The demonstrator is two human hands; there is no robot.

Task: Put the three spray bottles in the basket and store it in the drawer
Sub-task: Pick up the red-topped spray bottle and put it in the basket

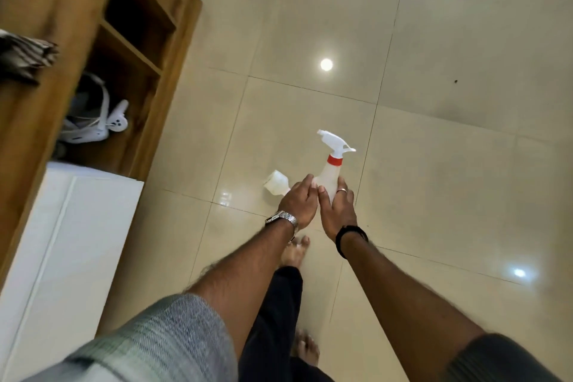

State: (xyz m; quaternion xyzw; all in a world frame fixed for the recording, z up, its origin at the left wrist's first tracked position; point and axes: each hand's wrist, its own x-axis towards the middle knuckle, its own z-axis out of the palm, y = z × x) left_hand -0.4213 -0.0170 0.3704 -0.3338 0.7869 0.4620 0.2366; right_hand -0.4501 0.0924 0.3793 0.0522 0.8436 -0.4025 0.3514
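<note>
The fingers of the right hand (338,211) curl around the lower body of a translucent white plastic spray bottle with a red collar and white trigger head (329,175), the thumb on its near side and a ring finger with a metal band lying across its right side, so the grip is closed on the bottle. The bottle stands nearly upright in that hand, above the glossy beige tiled floor (434,164), its nozzle pointing left and away. The left hand (297,203) sits just beside the right, its fingers bent forward and down; the thumb touches or nearly touches the bottle's left side. A second white translucent object (275,183), probably another bottle, pokes out past the left fingers, and I cannot tell whether those fingers grip it or merely cover it. The left wrist carries a silver metal watch (282,219) and the right a black band (350,237). To the left stands a brown wooden open shelf unit (167,49), with a white cabinet (62,242) below it.
</note>
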